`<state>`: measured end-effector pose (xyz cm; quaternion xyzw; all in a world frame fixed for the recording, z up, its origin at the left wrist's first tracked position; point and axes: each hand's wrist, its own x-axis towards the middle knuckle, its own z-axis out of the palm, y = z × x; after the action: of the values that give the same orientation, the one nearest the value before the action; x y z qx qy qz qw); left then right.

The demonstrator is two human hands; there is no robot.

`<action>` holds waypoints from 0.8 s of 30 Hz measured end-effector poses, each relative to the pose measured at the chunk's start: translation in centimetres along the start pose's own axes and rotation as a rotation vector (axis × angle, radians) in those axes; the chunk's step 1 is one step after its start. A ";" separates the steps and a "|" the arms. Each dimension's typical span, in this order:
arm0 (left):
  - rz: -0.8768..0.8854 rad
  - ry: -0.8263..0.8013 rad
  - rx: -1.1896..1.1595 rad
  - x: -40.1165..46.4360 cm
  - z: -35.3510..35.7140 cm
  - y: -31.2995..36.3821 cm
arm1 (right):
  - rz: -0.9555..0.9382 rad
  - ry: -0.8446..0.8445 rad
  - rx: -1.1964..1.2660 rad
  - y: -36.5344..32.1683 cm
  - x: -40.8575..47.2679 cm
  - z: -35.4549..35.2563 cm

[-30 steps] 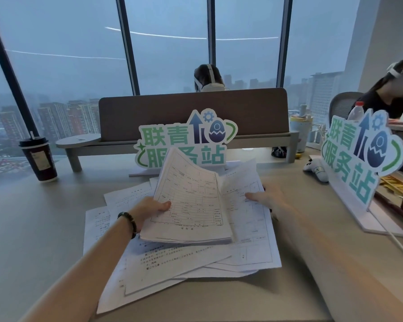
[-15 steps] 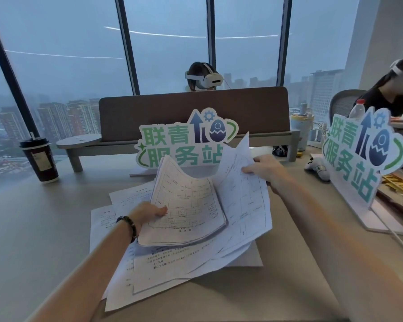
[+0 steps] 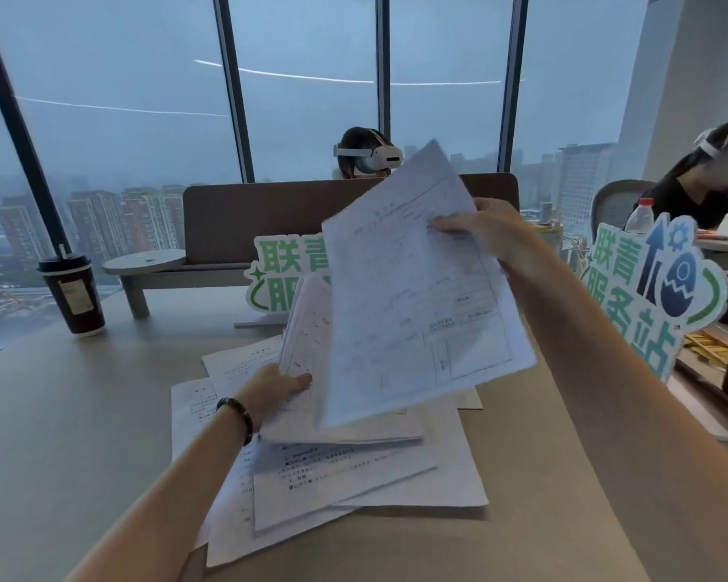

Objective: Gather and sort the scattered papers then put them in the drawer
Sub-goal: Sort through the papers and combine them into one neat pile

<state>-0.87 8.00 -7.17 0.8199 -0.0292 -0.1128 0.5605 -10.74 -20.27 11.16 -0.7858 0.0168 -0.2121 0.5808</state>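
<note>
My right hand [image 3: 486, 235] pinches a printed sheet [image 3: 417, 296] by its upper right edge and holds it up in the air, tilted, above the desk. My left hand [image 3: 276, 392], with a dark bead bracelet at the wrist, grips the left edge of a small stack of forms [image 3: 312, 350] that stands raised off the pile. Under both lie several scattered papers [image 3: 345, 476], overlapping at different angles on the beige desk [image 3: 80, 434]. No drawer is in view.
A dark paper cup [image 3: 72, 294] stands at the far left. A green and white sign [image 3: 286, 279] stands behind the papers, another sign [image 3: 656, 296] at the right. A brown divider panel [image 3: 270, 216] crosses the desk. One person sits behind it, another at the right.
My right hand has lifted one sheet off the pile, up and toward the middle. My left hand still holds its stack, now tipped more upright.
</note>
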 end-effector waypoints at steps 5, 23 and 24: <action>0.094 -0.028 -0.204 -1.5 0.2 0.7 | 0.099 0.010 -0.037 3.4 0.7 0.0; 0.059 0.050 -0.397 1.7 2.5 0.7 | 0.567 -0.188 0.122 17.2 -0.6 1.7; 0.070 0.060 -0.410 1.7 2.6 0.4 | 0.593 -0.230 0.163 17.1 -0.9 1.5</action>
<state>0.23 5.17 -7.91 0.6901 -0.0177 -0.0724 0.7198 -7.28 -24.20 -5.21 -0.7163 0.1621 0.0558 0.6764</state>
